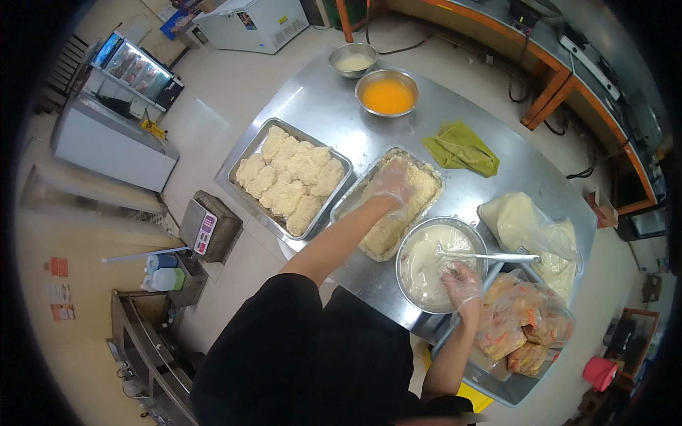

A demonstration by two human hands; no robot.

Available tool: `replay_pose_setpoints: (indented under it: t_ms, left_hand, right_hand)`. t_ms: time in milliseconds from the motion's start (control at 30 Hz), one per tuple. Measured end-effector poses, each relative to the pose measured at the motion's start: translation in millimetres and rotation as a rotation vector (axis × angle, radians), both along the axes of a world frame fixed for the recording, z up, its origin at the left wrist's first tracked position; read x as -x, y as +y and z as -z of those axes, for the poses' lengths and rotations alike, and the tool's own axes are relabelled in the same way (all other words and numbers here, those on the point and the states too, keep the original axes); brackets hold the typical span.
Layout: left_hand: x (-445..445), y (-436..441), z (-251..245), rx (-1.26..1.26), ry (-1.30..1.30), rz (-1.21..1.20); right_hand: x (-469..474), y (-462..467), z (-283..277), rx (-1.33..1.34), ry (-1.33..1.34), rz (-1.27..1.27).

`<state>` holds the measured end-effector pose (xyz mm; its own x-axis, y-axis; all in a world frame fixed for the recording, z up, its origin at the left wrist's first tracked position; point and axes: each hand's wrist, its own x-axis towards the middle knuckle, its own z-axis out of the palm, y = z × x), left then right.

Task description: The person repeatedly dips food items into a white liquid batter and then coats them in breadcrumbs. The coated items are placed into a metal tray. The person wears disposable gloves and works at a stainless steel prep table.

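My left hand (391,183), in a clear plastic glove, rests on pale crumbs (421,183) in a rectangular metal tray (347,213); whether anything lies under it is hidden. My right hand (462,282), gloved too, dips its fingers into white batter (426,261) in a round steel bowl (402,290). Those fingertips are coated, and I cannot tell if they hold a piece. A utensil with a white handle (506,257) leans across the bowl's rim, just above that hand. Several crumb-coated pieces (290,175) fill another metal tray (341,157) at the left.
Bowls of orange liquid (388,96) and pale liquid (354,62) stand at the steel table's (330,106) far end. A green cloth (462,148) and bags of pale powder or crumbs (514,221) lie rightward. A grey tub (506,394) holds bagged food (511,319). A scale (205,233) stands left.
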<state>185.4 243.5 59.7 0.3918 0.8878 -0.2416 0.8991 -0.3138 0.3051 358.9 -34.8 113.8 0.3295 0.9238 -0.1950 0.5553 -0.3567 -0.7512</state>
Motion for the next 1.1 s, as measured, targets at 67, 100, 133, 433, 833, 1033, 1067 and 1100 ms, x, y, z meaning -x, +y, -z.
replay_pose_setpoints:
  t_ms: [67,100,133,433,833,1033,1067,1100]
  left_hand:
    - [15.7,12.4,-16.8,0.216,0.019,-0.056]
    - [23.1,21.0,-23.6,0.344,0.020,-0.086]
    - [30.1,26.1,-28.0,0.478,-0.001,-0.107]
    - [76.1,10.6,-46.0,0.491,-0.400,-0.065]
    - [95.1,16.1,-27.7,-0.235,-0.339,0.290]
    - [154.9,26.4,-35.7,0.785,-1.318,-0.057]
    - [172.5,25.7,-37.6,0.820,-1.488,-0.082]
    - [190.9,19.9,-37.7,0.711,-1.509,-0.179]
  right_hand:
    - [-2.9,1.2,0.4,0.004,0.095,0.017]
    - [-2.7,2.3,-0.1,0.090,0.160,0.071]
    - [-4.5,1.7,-2.9,0.046,0.112,0.010]
    - [6.4,4.7,-22.6,0.061,0.036,-0.012]
    - [3.0,6.6,8.9,0.094,-0.004,-0.072]
    - [-7.0,2.8,9.6,0.048,0.097,0.025]
    - [-12.7,0.4,14.4,0.072,0.109,0.029]
    - [-18.3,-2.5,19.4,0.101,0.141,0.056]
